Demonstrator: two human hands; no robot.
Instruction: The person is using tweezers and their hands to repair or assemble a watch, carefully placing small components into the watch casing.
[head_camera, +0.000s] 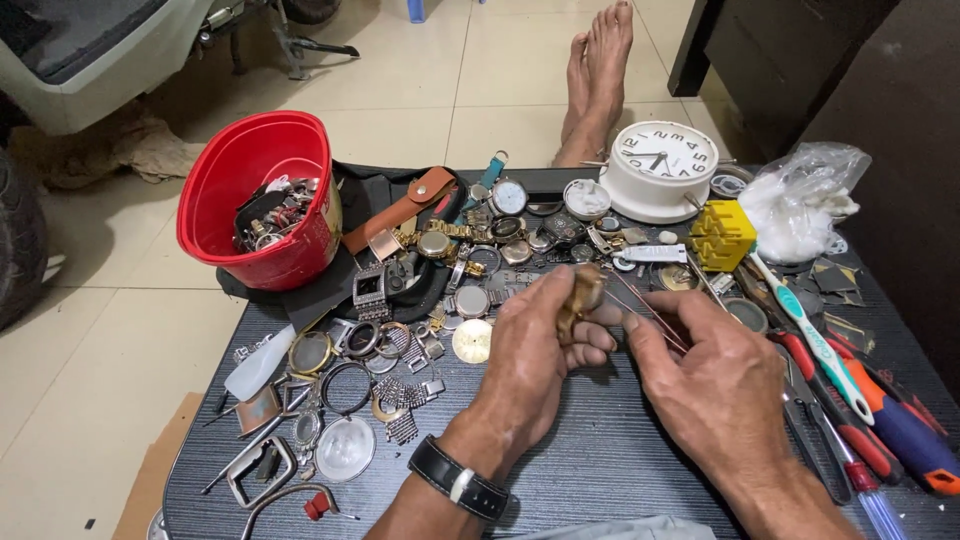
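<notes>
My left hand (535, 345) has its grip clenched around a small gold-coloured watch case (583, 295), held upright above the middle of the dark surface (600, 470); thumb and fingers wrap its lower half, and the top shows above them. A black strap with a pale buckle circles my left wrist. My right hand (715, 375) grips thin tweezers (650, 305) between thumb and fingertips; the two slender prongs run up and to the left, their tips just beside the watch case, though whether they touch it cannot be told.

Near the left hand, to its left, lie a pale round dial (472, 340), loose watch cases, rings and bracelet links. Farther left stands a red plastic tub (255, 195) holding more watch parts, and beside it a brown leather strap (405, 205). Behind the hands, a white round alarm clock (660, 165) stands at the far edge, with a yellow block-shaped holder (722, 235) and a crumpled clear plastic bag (800, 200) to its right. To the right of my right hand lie a white and green toothbrush (810, 335) and red-handled tools (860, 440). My bare feet (600, 80) rest on the tiled floor beyond the surface.
</notes>
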